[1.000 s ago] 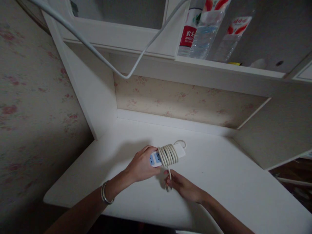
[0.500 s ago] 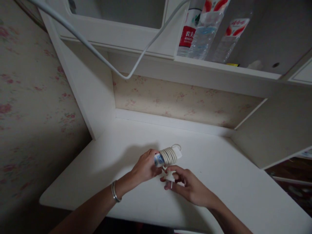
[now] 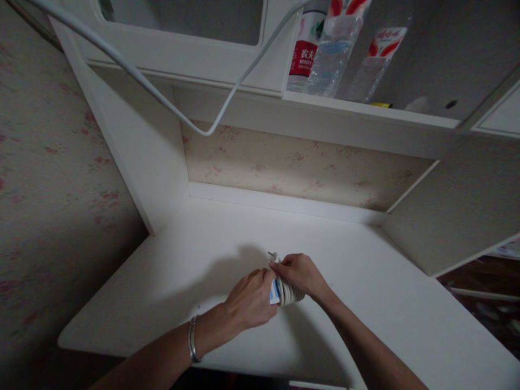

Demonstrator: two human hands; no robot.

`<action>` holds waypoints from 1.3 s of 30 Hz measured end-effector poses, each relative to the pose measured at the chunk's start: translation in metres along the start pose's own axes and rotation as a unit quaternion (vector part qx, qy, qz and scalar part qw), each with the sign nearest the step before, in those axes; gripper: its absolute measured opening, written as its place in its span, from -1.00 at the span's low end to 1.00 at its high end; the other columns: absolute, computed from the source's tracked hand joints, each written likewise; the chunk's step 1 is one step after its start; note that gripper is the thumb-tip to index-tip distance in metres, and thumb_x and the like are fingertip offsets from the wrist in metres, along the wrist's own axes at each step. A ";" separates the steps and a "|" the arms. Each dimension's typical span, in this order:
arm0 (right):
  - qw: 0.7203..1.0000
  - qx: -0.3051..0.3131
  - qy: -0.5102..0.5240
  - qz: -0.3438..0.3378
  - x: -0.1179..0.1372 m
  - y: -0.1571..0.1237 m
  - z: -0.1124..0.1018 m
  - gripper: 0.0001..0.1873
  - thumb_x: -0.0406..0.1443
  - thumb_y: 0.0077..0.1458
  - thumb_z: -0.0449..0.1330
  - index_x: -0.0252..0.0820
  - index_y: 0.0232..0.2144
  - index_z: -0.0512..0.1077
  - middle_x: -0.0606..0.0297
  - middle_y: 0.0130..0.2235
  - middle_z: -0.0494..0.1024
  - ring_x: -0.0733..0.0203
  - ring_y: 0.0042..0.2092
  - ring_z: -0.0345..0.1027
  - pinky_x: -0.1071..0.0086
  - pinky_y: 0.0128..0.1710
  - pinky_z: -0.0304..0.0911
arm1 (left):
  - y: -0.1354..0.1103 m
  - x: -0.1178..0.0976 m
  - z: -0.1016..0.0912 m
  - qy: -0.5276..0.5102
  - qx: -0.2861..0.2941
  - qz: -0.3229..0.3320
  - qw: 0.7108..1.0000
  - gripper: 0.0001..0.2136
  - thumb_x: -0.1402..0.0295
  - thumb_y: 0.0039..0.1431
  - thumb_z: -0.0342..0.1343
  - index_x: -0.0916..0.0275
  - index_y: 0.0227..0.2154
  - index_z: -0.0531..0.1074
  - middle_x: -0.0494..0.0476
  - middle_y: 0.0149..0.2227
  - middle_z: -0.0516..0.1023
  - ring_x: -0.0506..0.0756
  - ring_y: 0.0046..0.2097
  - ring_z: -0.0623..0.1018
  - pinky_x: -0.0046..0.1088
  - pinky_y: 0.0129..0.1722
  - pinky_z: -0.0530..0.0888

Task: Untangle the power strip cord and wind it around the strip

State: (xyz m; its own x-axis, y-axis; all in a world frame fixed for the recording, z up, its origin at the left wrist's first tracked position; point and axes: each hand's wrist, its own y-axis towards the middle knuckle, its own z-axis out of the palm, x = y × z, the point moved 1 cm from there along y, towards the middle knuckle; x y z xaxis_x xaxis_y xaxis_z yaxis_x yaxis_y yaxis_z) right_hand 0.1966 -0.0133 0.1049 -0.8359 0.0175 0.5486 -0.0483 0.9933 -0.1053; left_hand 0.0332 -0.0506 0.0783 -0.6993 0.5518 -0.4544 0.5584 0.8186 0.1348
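A white power strip (image 3: 280,293) with its cord wound round it is held just above the white desk (image 3: 365,303). My left hand (image 3: 249,300), a bangle on its wrist, is closed round the strip's blue-socket end. My right hand (image 3: 298,273) is closed over the coil and pinches the cord's plug (image 3: 272,255), whose prongs stick up past the fingers. Most of the strip is hidden by both hands.
A shelf (image 3: 365,111) above the desk carries three water bottles (image 3: 329,46). A white cable (image 3: 162,95) droops across the hutch at upper left. Flowered wallpaper (image 3: 49,179) lines the left wall and the back panel. The desk's left corner lies near the wall.
My right hand carried the plug from below the strip up and over the coil. Both hands and the strip drew nearer to me, and the strip turned so less of it shows.
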 end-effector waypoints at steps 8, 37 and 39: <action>0.996 0.072 -0.038 -0.022 -0.003 0.008 -0.004 -0.64 0.00 -0.10 0.24 -0.18 -0.58 0.47 0.28 -0.54 0.50 0.27 -0.49 0.28 0.45 -0.53 0.00 | -0.003 -0.003 0.013 -0.032 -0.015 0.079 0.996 -0.51 0.42 -0.07 0.11 0.20 0.01 0.31 0.22 -0.01 0.44 0.22 -0.02 0.47 -0.24 0.01 0.42; 0.741 -0.260 0.597 0.163 -0.091 -0.010 0.066 -0.44 0.02 -0.04 0.23 -0.09 -0.04 0.32 0.37 -0.33 0.56 0.22 -0.38 0.45 0.41 -0.43 0.36 | 0.054 -0.033 0.109 -0.299 -0.092 0.003 0.950 -0.32 0.52 -0.05 0.09 0.28 0.22 0.17 0.26 0.24 0.22 0.21 0.25 0.24 -0.26 0.24 0.23; 0.759 -0.279 0.563 0.173 -0.109 -0.002 0.054 -0.45 0.04 -0.05 0.22 -0.13 -0.06 0.36 0.37 -0.36 0.55 0.23 -0.42 0.43 0.44 -0.48 0.33 | 0.055 -0.037 0.107 -0.303 -0.048 0.021 0.952 -0.32 0.43 0.01 0.11 0.30 0.25 0.11 0.27 0.26 0.19 0.22 0.26 0.22 -0.26 0.25 0.21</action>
State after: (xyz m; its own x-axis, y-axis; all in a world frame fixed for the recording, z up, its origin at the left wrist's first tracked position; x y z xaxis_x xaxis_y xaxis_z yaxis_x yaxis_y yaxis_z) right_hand 0.2586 -0.0235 0.0002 0.2667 0.0633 0.9617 0.5681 0.7957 -0.2099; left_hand 0.1378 -0.0429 0.0089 -0.2751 0.4153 -0.8671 0.5165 0.8245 0.2310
